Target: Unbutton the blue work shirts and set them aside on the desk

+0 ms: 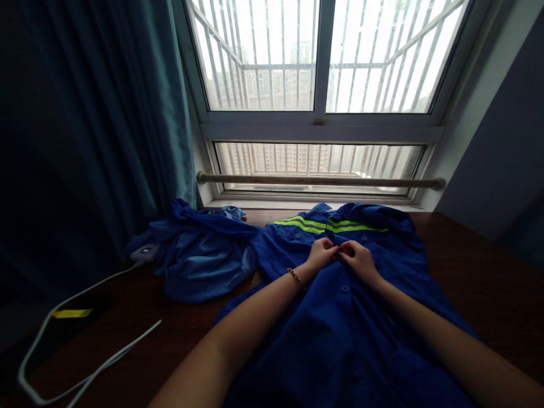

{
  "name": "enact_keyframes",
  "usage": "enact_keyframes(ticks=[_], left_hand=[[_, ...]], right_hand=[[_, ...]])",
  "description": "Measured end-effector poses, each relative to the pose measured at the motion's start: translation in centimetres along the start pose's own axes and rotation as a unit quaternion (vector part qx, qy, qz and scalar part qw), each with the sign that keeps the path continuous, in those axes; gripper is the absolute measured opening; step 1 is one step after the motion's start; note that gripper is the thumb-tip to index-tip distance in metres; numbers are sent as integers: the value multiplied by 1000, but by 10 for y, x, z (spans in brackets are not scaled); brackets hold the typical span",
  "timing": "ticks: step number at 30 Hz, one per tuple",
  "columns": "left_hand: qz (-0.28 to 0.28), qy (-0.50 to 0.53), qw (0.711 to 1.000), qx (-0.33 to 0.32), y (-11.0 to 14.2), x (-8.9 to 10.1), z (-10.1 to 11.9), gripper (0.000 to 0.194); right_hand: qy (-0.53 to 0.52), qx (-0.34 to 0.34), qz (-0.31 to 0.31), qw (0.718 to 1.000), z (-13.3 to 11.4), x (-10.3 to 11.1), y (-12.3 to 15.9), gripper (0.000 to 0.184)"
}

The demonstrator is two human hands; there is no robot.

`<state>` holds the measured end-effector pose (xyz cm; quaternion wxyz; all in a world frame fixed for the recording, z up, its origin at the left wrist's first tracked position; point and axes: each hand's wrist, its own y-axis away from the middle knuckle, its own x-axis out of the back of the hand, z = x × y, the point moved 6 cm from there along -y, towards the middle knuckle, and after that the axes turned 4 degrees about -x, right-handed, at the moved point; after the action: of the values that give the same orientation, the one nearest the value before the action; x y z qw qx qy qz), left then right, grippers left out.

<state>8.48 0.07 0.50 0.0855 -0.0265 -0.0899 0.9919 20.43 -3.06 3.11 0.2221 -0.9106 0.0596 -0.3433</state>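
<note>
A blue work jacket [306,323] with yellow-green and grey reflective stripes across the chest lies spread out in front of me, its collar toward the window. My left hand [322,253] pinches the front opening of the jacket just below the stripes. Right beside it, my right hand [357,259] pinches the same edge, and the fingertips of both hands nearly meet. Whatever lies between the fingertips is hidden. A round blue button [345,289] shows lower on the front, below my hands. A beaded bracelet circles my left wrist.
Another crumpled blue garment [208,266] lies to the left. Beside it a small white device [144,253] trails a white cable [85,292] over the dark wooden surface [471,260]. A yellow strip [71,313] lies at left. A rail [318,181] crosses before the window; a curtain [140,113] hangs left.
</note>
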Motion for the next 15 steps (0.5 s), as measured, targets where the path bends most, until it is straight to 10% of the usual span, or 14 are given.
enact_keyframes(ticks=[15], left_hand=[[45, 97, 992, 72, 0, 2, -8, 24]], right_hand=[[-45, -36, -2, 998, 0, 3, 0, 21]])
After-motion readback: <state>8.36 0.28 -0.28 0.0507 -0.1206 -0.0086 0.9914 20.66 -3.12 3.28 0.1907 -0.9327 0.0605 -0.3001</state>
